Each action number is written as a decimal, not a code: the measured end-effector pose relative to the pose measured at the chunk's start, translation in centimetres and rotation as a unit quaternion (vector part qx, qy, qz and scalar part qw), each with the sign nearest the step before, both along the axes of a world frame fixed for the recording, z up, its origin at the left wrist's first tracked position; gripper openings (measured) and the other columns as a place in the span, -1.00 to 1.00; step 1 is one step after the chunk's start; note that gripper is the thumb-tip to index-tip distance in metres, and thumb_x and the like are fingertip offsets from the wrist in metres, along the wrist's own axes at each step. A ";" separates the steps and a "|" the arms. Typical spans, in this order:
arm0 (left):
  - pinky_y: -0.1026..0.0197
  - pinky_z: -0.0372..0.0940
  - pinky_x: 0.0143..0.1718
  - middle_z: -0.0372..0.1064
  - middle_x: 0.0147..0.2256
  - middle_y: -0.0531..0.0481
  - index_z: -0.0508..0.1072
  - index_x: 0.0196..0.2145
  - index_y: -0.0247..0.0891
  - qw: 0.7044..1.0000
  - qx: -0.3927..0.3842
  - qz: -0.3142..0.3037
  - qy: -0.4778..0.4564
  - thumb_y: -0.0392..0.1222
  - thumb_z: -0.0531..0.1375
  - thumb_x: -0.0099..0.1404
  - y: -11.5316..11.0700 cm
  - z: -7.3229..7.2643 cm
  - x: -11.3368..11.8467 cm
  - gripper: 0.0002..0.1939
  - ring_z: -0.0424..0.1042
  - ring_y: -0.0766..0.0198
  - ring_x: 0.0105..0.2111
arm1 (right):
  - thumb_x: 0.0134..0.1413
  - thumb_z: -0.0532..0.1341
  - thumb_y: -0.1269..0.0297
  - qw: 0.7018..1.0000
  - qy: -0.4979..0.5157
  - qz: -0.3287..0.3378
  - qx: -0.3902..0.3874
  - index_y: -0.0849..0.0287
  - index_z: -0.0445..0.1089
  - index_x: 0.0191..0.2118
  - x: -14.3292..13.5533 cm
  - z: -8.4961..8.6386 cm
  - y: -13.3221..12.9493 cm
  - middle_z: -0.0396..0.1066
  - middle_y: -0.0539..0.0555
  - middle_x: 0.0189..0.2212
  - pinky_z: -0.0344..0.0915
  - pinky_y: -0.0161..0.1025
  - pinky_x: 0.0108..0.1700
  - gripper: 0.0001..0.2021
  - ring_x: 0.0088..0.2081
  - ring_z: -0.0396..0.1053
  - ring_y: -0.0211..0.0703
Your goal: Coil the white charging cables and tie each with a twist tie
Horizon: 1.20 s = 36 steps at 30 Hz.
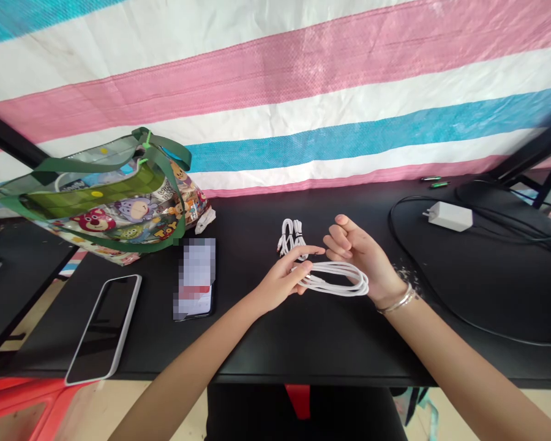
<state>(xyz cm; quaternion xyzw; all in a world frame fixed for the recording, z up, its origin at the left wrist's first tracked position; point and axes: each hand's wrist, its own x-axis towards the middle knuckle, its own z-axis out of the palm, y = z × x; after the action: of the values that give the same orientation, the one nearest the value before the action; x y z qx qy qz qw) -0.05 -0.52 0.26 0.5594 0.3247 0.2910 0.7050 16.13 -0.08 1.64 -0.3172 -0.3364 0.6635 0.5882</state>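
Note:
A white cable (360,284) is wound into a long flat coil above the black table. My left hand (279,279) pinches the coil's left end between thumb and fingers, with the index finger stretched towards my right hand. A metal-tipped plug shows beside the left thumb. Behind the coil's right end is my right hand (370,257), its fingers curled in and the thumb raised; anything inside them is hidden or too small to name. Just beyond my left hand, a second white cable (288,231) lies bundled on the table, tied with a dark band.
A clear cartoon-print bag (133,214) with green handles stands at the left. In front lie a phone with a lit screen (195,275) and a white-edged dark phone (105,331). At right are a white charger (450,217) and black cords (434,288) on the black table (257,352).

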 end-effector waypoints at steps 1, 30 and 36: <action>0.36 -0.06 -0.65 0.06 -0.61 0.19 0.44 -0.13 -0.27 1.000 -0.002 0.002 -0.005 0.16 0.15 0.18 0.0 0.0 0.0 -0.53 0.05 0.48 -0.66 | -0.31 0.15 0.52 1.000 0.003 -0.002 -0.005 0.05 0.28 -0.46 0.0 -0.1 0.0 -0.08 -0.18 -0.70 -0.10 -0.43 -0.70 -0.77 -0.66 -0.19 -0.33; 0.34 0.08 -0.57 0.13 -0.60 0.21 0.32 -0.18 -0.23 0.996 0.050 0.019 0.070 -0.01 0.12 0.23 0.1 -0.7 0.0 -0.71 0.20 0.46 -0.65 | -0.30 0.14 0.53 1.000 0.002 0.009 -0.015 0.05 0.29 -0.43 0.1 0.2 -0.2 -0.07 -0.18 -0.69 -0.07 -0.44 -0.70 -0.76 -0.66 -0.15 -0.34; 0.37 0.03 -0.64 0.10 -0.65 0.23 0.30 -0.26 -0.22 0.995 0.059 0.029 0.080 0.05 0.09 0.23 0.1 -0.8 0.1 -0.72 0.16 0.46 -0.68 | -0.29 0.13 0.50 0.999 -0.023 0.019 -0.011 0.05 0.27 -0.42 0.1 -0.2 -0.2 0.01 -0.17 -0.69 0.02 -0.38 -0.66 -0.77 -0.66 -0.04 -0.33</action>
<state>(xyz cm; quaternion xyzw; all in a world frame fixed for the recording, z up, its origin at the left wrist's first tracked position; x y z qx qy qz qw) 0.08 -0.44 -0.50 0.6116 0.3790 0.2843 0.6336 16.21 -0.26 1.45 -0.3323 -0.3484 0.6710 0.5639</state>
